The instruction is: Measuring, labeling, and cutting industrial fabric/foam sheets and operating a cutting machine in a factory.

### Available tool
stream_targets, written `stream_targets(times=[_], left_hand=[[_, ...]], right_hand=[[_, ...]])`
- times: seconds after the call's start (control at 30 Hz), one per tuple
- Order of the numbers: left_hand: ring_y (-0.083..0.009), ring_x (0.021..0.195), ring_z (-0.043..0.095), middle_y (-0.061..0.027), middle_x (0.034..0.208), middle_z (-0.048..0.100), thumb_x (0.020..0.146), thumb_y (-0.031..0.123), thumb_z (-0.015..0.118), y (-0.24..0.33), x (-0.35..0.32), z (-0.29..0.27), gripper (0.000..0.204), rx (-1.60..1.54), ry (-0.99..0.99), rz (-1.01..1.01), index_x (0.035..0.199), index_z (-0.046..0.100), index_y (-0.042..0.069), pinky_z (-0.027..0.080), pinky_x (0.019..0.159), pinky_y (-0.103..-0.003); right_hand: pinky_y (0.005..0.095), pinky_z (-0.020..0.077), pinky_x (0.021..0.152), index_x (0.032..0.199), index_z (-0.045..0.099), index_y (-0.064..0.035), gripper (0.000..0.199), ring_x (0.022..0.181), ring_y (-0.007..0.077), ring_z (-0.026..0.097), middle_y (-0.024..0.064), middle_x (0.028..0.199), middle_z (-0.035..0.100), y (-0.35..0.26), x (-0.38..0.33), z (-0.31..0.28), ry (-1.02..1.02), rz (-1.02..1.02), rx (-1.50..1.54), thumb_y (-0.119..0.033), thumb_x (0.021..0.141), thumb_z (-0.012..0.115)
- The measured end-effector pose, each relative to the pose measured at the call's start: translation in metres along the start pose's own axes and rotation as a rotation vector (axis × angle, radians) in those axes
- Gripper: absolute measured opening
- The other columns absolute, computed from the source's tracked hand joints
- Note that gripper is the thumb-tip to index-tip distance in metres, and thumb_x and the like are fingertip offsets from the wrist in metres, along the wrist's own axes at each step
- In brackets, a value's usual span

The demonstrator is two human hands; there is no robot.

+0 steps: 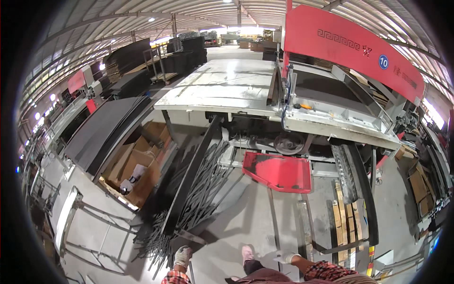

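My left hand (183, 256), in a pale work glove, is at the lower middle-left, beside the near end of a heap of thin dark strips (201, 182). Its fingers look curled; what they close on, if anything, is hidden. A dark strip shows just under that hand. My right hand (286, 257), gloved too, hangs low over the grey floor right of my pink shoe (247, 252). Its fingers reach out to the left, with nothing seen in them. Both arms wear red checked sleeves.
Ahead stands a large machine with a pale flat table (222, 85), a red guard (350, 42) and a red tray (279, 171) below. Dark rails (191, 182) slope toward me. Left are stacked dark sheets (106, 130), a carton (137, 170) and a metal frame (99, 222); wooden slats (347, 217) lie right.
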State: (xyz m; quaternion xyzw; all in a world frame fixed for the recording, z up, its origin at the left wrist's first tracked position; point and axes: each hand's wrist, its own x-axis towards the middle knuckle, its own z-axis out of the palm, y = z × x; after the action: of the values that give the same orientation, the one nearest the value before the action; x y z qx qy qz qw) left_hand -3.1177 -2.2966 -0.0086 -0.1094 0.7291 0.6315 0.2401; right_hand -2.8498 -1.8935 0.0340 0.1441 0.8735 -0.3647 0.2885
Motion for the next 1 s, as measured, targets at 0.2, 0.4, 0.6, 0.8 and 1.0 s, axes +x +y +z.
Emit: stream_targets(times=[0.2,0.4,0.6,0.8,1.0], left_hand=[[-0.0105,0.068,0.056,-0.0005,0.079,0.063,0.084,0.025,0.06,0.043,0.047,0.098,0.022,0.121,-0.465,-0.035,0.096,0.063,0.007,0.044,0.061,-0.024],[-0.0101,0.075,0.056,-0.0016,0.085,0.062,0.079,0.024,0.066,0.132,0.097,0.167,0.038,0.048,-0.346,-0.184,0.111,0.059,0.005,0.044,0.065,-0.023],[-0.0135,0.089,0.057,-0.0049,0.097,0.062,0.081,0.02,0.065,0.266,0.193,0.29,0.043,0.237,-0.408,0.195,0.118,0.053,0.0,0.045,0.079,-0.025],[-0.0363,0.115,0.047,-0.0253,0.123,0.049,0.077,0.024,0.064,0.439,0.229,0.495,0.065,0.364,-0.47,0.762,0.13,0.037,-0.003,0.038,0.096,-0.037],[-0.0383,0.111,0.048,-0.026,0.12,0.049,0.066,0.032,0.074,0.428,0.318,0.671,0.086,0.298,-0.431,0.532,0.132,0.031,-0.003,0.039,0.094,-0.038]], right_hand=[[0.0403,0.0366,0.097,0.128,0.045,-0.0091,0.053,0.116,0.0343,0.045,0.0166,0.122,0.052,-0.039,0.196,-0.11,0.509,-0.361,0.615,-0.037,0.084,0.056],[0.0426,0.042,0.09,0.128,0.041,-0.0026,0.054,0.107,0.0376,0.051,0.0221,0.123,0.048,-0.212,0.223,-0.397,1.225,-0.516,0.208,-0.028,0.084,0.059],[0.0429,0.0347,0.099,0.132,0.034,-0.0031,0.063,0.12,0.0376,0.04,0.022,0.128,0.044,-0.226,0.311,-0.591,1.575,-0.347,0.123,-0.03,0.082,0.061],[0.0393,0.0375,0.098,0.126,0.04,-0.0044,0.055,0.12,0.0338,0.042,0.0198,0.127,0.044,-0.162,0.353,-0.719,1.474,0.289,0.235,-0.018,0.077,0.061],[0.0367,0.043,0.092,0.122,0.044,-0.0085,0.045,0.117,0.0262,0.048,0.0129,0.128,0.045,-0.105,0.385,-0.757,1.279,0.745,0.071,-0.019,0.081,0.058]])
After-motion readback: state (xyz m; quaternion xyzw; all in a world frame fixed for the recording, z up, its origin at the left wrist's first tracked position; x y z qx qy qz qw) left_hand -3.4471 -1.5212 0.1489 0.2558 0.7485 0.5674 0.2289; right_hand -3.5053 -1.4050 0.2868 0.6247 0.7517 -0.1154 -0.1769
